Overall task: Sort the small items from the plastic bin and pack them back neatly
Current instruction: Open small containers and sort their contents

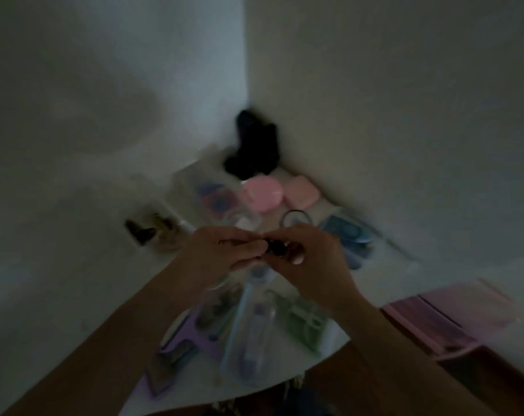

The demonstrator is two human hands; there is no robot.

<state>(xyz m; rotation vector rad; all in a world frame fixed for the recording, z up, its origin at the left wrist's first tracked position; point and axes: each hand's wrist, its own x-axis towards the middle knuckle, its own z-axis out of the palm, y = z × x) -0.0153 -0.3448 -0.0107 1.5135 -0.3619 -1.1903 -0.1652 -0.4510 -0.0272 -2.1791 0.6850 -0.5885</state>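
Hands meet midair: left hand [224,250] and right hand [308,259] both pinch a small, glossy black item [274,247]; blurred.

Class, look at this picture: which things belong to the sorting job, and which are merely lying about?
Belonging to the job:
- small dark item, pinched by left hand and right hand
- pink round cases
- purple packet
- green packet
- pink plastic bin

Lying about:
- black cloth-like lump in the corner; too blurred to identify

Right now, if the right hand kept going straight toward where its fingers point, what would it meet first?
The right hand points left at the left hand, with the small dark item pinched between them. It would meet that item first, then the left fingers.
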